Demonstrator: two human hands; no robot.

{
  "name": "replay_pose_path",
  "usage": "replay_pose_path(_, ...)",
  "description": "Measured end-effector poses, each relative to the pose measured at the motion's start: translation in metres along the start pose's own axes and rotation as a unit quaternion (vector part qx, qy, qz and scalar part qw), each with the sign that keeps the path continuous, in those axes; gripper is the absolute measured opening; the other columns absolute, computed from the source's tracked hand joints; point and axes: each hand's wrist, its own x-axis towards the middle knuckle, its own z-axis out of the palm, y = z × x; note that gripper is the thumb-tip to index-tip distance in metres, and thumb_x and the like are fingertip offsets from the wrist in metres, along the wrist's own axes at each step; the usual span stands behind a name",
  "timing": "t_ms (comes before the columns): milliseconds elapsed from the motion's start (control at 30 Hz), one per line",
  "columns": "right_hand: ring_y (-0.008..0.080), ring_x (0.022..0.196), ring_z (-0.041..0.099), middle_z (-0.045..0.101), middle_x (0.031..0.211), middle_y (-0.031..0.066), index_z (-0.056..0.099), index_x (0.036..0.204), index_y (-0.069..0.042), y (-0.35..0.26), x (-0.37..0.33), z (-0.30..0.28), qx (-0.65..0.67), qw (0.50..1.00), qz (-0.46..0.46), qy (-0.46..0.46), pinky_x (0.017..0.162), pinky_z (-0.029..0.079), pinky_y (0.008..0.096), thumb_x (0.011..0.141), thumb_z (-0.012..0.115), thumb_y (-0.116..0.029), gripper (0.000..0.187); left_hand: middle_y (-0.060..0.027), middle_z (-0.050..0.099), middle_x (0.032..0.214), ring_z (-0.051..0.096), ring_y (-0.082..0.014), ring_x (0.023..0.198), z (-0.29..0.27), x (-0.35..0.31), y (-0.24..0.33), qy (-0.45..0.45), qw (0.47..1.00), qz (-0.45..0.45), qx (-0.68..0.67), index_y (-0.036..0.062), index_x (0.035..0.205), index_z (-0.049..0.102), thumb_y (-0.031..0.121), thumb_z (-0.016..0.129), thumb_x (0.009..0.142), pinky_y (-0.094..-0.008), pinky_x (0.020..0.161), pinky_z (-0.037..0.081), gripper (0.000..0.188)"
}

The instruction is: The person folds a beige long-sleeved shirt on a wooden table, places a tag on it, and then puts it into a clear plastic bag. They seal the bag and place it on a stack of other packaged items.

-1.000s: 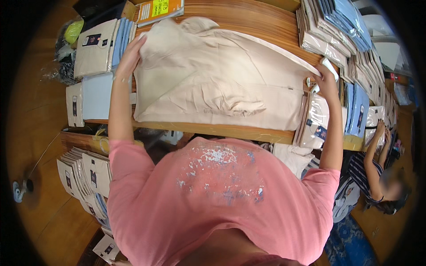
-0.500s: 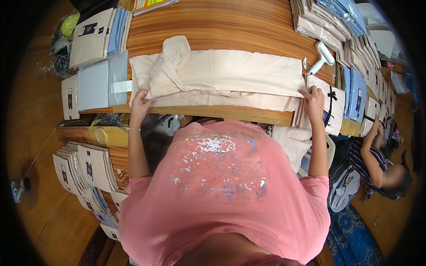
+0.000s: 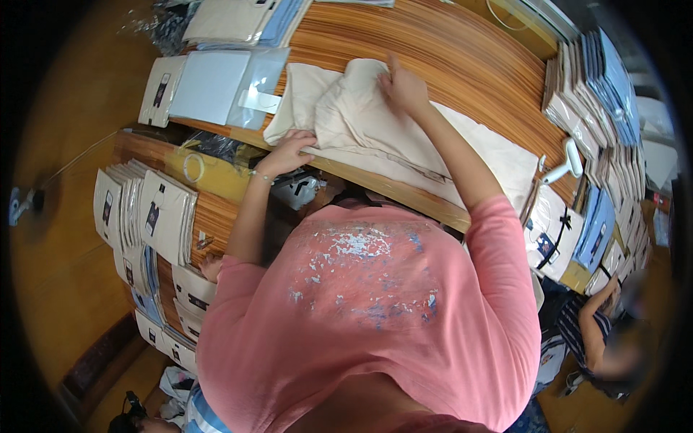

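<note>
A cream garment (image 3: pixel 354 101), apparently a shirt, lies folded into a long strip along the table's near edge. Its left end carries a loose, rumpled flap that looks like a sleeve. My left hand (image 3: pixel 287 153) rests on the near left corner of the cloth, fingers stretched out over it. Across the strip reaches my right arm, and my right hand (image 3: pixel 406 88) is at the far edge of the flap. Its index finger points away from me, the other fingers partly bent against the cloth. My right forearm hides part of the garment's middle.
Left of the garment lie a pale blue sheet (image 3: pixel 209 78) and a white tag (image 3: pixel 260 100). Bagged garment stacks (image 3: pixel 167 209) stand at the left, more stacks (image 3: pixel 588 94) at the right. A white lint roller (image 3: pixel 563 164) lies by the garment's right end. Another person (image 3: pixel 592 325) sits at right.
My right hand has left the garment's right end and crossed to the flap's far edge. My left hand's fingers now lie on the corner. The whole view has turned and shifted.
</note>
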Motion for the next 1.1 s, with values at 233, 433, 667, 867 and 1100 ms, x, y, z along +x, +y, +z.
replay_pose_path(233, 0.0255, 0.072, 0.064, 0.065, 0.082, 0.0139, 0.059, 0.105, -0.004, -0.008, 0.021, 0.004, 0.268, 0.946, -0.174, -0.051, 0.064, 0.049, 0.0356, 0.081, 0.058, -0.015, 0.026, -0.0099, 0.048, 0.125, 0.047, -0.0232, 0.113, -0.017, 0.007, -0.029, 0.036, 0.974, 0.01, -0.222, 0.001, 0.124, 0.047, 0.014, 0.058, 0.085, -0.0308, 0.099, 0.035, 0.042)
replay_pose_path(433, 0.0225, 0.063, 0.056, 0.059, 0.068, 0.011, 0.063, 0.073, -0.002, -0.071, -0.127, -0.082, 0.345, 0.818, -0.442, -0.131, 0.059, 0.043, 0.0327, 0.078, 0.066, -0.013, 0.013, -0.0089, 0.054, 0.119, 0.053, -0.0177, 0.105, -0.074, 0.096, 0.007, 0.17, 0.916, 0.111, -0.346, 0.0022, 0.13, 0.042, 0.022, 0.045, 0.095, -0.0282, 0.094, 0.041, 0.04)
replay_pose_path(667, 0.0094, 0.072, 0.053, 0.054, 0.076, 0.0003, 0.055, 0.078, -0.005, -0.086, -0.19, -0.087, 0.548, 0.802, -0.173, -0.163, 0.068, 0.043, 0.0236, 0.073, 0.073, -0.008, 0.019, -0.0077, 0.064, 0.098, 0.056, -0.0153, 0.089, -0.027, 0.141, 0.043, -0.439, 0.892, -0.061, -0.09, 0.0004, 0.101, 0.063, 0.042, 0.039, 0.095, -0.0262, 0.085, 0.043, 0.048)
replay_pose_path(867, 0.0075, 0.089, 0.053, 0.056, 0.097, 0.0023, 0.055, 0.104, -0.004, 0.024, -0.179, -0.087, 0.571, 0.797, 0.054, 0.19, 0.074, 0.045, 0.0218, 0.078, 0.053, 0.01, 0.029, -0.0098, 0.064, 0.094, 0.056, -0.0164, 0.089, -0.053, 0.119, 0.012, -0.206, 0.971, -0.044, -0.111, -0.0032, 0.098, 0.064, 0.048, 0.042, 0.092, -0.0281, 0.084, 0.043, 0.056)
replay_pose_path(1100, 0.0057, 0.061, 0.047, 0.056, 0.083, 0.0011, 0.059, 0.099, -0.003, 0.117, -0.165, -0.005, 0.427, 0.861, 0.176, 0.21, 0.055, 0.041, 0.0207, 0.079, 0.047, 0.006, 0.026, -0.0135, 0.059, 0.11, 0.051, -0.0302, 0.107, -0.06, 0.114, -0.001, 0.04, 0.986, 0.027, 0.158, 0.0043, 0.104, 0.059, 0.035, 0.058, 0.082, -0.0437, 0.094, 0.032, 0.038)
